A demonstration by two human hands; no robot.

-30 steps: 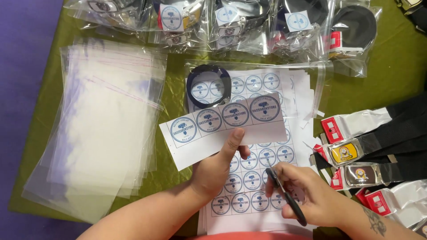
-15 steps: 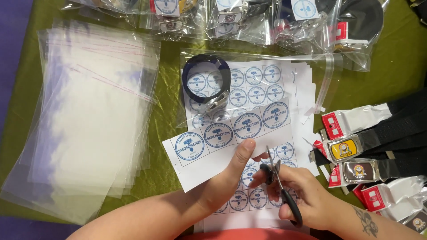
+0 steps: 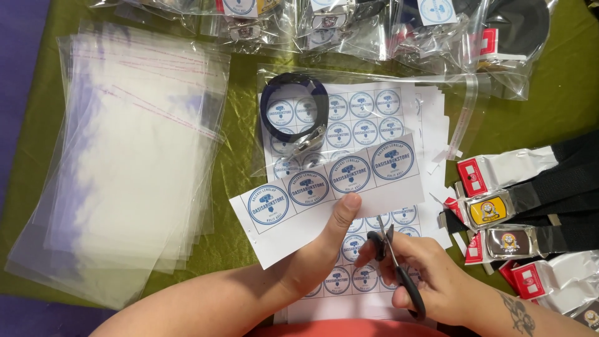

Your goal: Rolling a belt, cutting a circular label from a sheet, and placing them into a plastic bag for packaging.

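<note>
Pinching the label strip (image 3: 324, 200), the left hand (image 3: 324, 249) steadies it while the right hand (image 3: 430, 281) grips black scissors (image 3: 399, 274). Cutting seems underway; the blades next need aligning between two round labels.

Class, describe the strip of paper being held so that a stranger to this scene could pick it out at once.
Start at the olive-green cloth and find the white sheet of round labels in its middle. Lying aslant over that sheet is the paper strip, pinched by the left hand beside the scissors. Unlike the full sheet, it carries one row of four blue circles.
</note>
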